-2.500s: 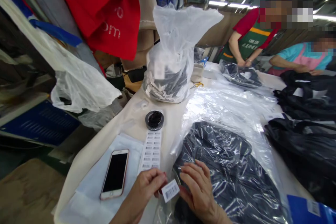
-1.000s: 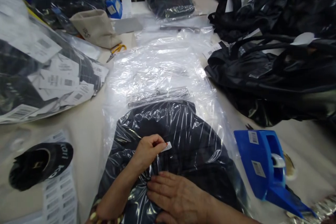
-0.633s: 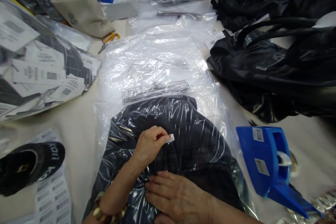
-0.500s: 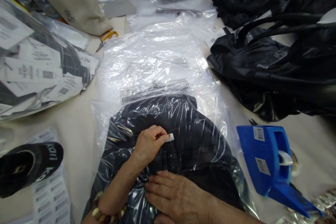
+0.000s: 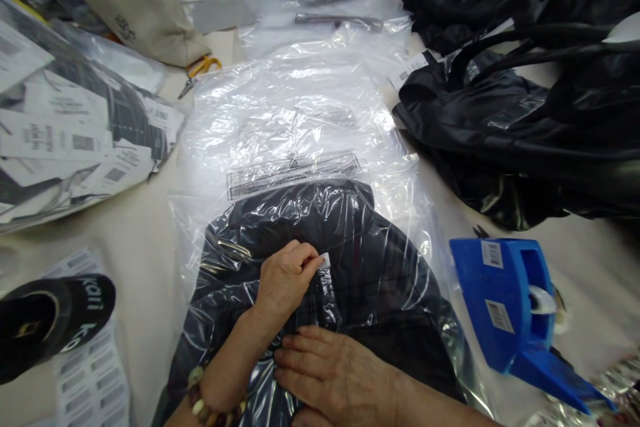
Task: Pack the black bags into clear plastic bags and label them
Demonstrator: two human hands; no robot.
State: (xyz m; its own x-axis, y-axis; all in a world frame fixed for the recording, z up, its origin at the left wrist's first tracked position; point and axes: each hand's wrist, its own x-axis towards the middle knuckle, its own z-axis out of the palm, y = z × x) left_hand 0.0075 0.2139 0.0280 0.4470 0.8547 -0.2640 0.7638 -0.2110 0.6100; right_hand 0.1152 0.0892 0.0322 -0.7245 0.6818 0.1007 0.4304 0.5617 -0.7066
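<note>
A black garment (image 5: 380, 293), probably a jacket, lies inside a clear plastic bag (image 5: 430, 213) in front of me. My left hand (image 5: 285, 280), with a bead bracelet at its wrist, is closed in a pinch at a small white sticker (image 5: 325, 259) with a red mark. A shiny raised crease runs in the plastic just below the fingertips. Pressed flat on the bag nearer to me is my right hand (image 5: 335, 370), fingers stretched out. Whether the left fingers also grip the plastic is hidden.
Further clear bags (image 5: 295, 93) lie beyond the garment. Right: a blue tape dispenser (image 5: 493, 300) and black bags (image 5: 525, 127). Left: a black cap (image 5: 65, 313) on label sheets (image 5: 93, 380), and a large bag of tags (image 5: 75, 133). Orange-handled scissors (image 5: 203, 67) lie by a beige pouch (image 5: 150, 17).
The left fingertips have shifted slightly at the sticker, which now stands more upright. A shiny crease has come up in the plastic beneath them. The right hand stays in place.
</note>
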